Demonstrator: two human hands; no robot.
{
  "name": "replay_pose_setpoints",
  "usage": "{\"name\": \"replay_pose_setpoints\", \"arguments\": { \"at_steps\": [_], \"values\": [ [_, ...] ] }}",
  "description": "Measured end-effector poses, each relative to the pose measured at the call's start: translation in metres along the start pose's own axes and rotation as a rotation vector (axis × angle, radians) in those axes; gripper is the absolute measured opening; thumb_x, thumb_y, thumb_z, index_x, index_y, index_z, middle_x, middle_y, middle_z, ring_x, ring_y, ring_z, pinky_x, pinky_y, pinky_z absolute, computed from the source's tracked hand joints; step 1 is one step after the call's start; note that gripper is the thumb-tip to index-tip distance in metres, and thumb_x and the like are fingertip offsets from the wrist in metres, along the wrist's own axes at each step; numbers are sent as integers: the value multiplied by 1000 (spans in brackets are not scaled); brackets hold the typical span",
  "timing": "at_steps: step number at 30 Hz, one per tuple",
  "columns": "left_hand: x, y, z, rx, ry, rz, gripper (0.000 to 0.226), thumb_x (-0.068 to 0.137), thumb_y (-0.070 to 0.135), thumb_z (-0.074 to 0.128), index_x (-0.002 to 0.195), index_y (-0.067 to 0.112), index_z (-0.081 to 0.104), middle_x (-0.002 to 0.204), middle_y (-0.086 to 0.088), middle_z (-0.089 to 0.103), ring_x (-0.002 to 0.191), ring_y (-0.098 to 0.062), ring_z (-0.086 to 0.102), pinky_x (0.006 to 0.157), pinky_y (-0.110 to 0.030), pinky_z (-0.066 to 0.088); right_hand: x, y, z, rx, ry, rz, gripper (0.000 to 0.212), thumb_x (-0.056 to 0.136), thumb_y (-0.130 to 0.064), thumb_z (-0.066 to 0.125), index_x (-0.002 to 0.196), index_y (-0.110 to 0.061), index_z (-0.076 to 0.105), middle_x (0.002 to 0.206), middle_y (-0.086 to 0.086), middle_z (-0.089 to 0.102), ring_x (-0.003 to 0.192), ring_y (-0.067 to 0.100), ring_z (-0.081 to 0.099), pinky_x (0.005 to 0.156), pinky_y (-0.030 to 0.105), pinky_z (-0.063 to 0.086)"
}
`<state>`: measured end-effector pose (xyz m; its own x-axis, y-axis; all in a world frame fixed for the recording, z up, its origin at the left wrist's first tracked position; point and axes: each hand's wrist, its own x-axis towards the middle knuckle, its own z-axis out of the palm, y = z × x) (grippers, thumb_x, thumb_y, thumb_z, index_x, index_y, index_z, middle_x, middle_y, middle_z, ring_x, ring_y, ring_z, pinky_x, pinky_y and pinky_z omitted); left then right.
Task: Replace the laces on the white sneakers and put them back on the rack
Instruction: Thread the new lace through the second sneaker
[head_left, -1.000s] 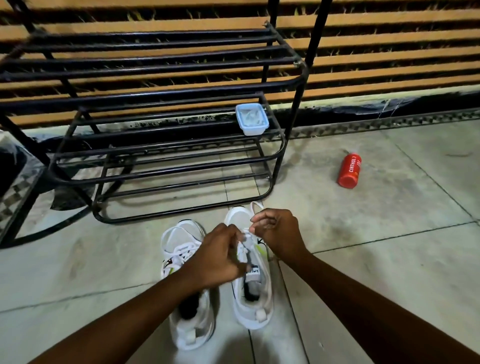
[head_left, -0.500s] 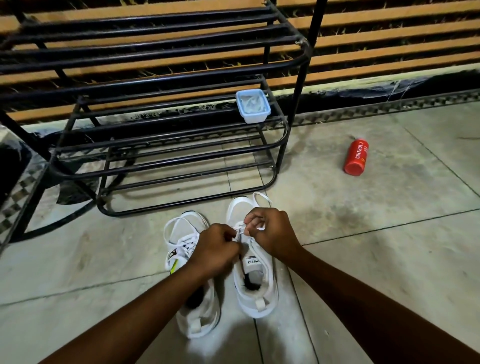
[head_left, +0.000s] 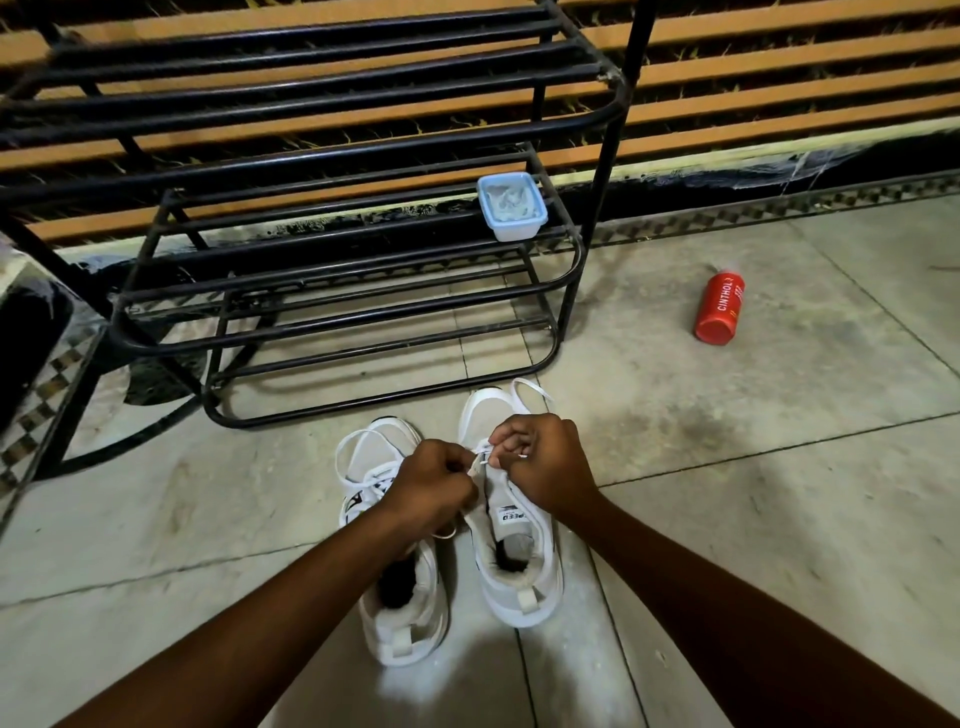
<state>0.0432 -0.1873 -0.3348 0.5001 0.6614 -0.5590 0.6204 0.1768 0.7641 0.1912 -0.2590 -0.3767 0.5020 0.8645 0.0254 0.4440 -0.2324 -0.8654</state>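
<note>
Tiled floor (head_left: 779, 519) under 2 white sneakers (head_left: 514, 566), black rack (head_left: 332, 306), red bottle (head_left: 720, 308).

Both forearms reaching forward, left hand (head_left: 434, 480) and right hand (head_left: 540, 462) close together (knuckles up), fingers (head_left: 501, 441) curled, each pinching a white lace (head_left: 480, 457).

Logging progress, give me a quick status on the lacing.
Both hands, left and right, pinching lace on right sneaker. Left sneaker beside it. Both off rack.
</note>
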Motion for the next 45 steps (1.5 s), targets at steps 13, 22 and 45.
{"name": "replay_pose_setpoints", "arguments": {
  "at_steps": [13, 22, 45],
  "values": [
    [8, -7, 10, -16, 48, 43, 53, 54, 11, 61, 105, 12, 75, 93, -14, 75, 58, -18, 61, 45, -21, 41, -4, -1, 14, 93, 229, 269, 15, 66, -5, 84, 68, -16, 76, 63, -8, 73, 63, 2, 71, 77, 26, 59],
    [15, -2, 11, -166, 76, -65, 11, 78, -4, 60, 85, -1, 69, 67, -13, 64, 51, -23, 57, 48, -23, 46, -9, 10, 18, -12, 194, 35, 11, 71, -9, 70, 75, -18, 73, 67, -8, 73, 66, 9, 72, 67, 38, 59],
    [26, 2, -19, -30, 440, 306, 27, 92, -10, 44, 86, 16, 48, 82, -22, 71, 70, -35, 75, 67, -54, 64, -42, 60, 6, -143, 268, -25, 33, 76, -47, 74, 99, -30, 56, 89, -11, 59, 86, 21, 62, 76, 49, 53]
  ]
}}
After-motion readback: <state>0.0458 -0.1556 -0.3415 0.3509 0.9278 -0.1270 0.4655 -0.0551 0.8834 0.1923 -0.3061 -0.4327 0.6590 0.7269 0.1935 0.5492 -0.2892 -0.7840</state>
